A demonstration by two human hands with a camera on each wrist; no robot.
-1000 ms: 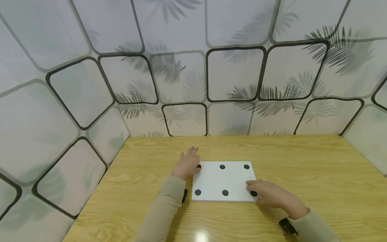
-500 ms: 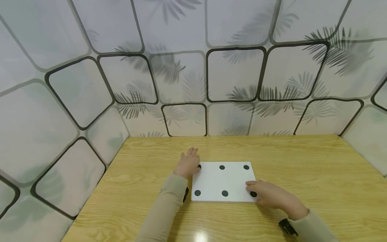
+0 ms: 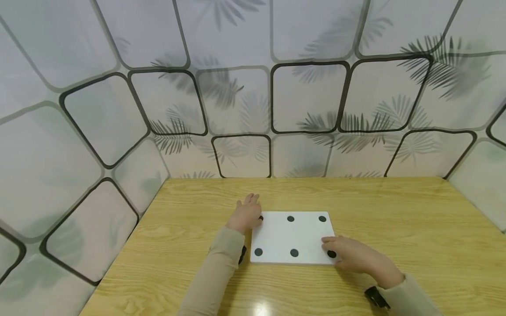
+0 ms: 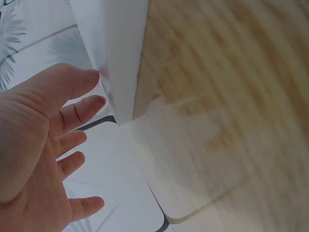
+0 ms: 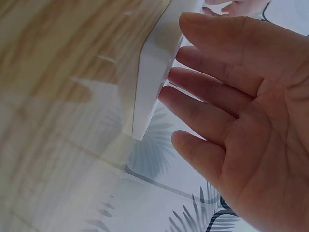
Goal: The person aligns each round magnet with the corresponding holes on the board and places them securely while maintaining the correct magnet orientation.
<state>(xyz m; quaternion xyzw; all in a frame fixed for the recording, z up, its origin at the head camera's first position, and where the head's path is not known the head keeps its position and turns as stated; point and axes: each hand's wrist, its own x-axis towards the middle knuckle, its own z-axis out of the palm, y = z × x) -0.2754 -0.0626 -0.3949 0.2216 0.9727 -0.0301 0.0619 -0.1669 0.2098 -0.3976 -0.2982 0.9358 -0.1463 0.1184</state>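
Note:
A flat white board [image 3: 290, 236] lies on the wooden table, with several black dots [image 3: 294, 253] in two rows on its top. At its far left corner my left hand [image 3: 246, 216] touches it, the fingers spread and partly covering a dot. In the left wrist view the thumb [image 4: 79, 81] meets the edge of the board [image 4: 120, 53], while the other fingers are loosely extended. My right hand [image 3: 356, 255] rests on the near right corner. Seen from the right wrist, relaxed fingers [image 5: 203, 92] lie along the board's upper side, not curled round it.
The table [image 3: 395, 210] has a glossy wood-grain surface that reflects light near the front. A patterned wall covering [image 3: 308, 96] with rounded outlines and leaf shapes rises behind the table and at both sides. Black straps [image 3: 376, 297] show at the wrists.

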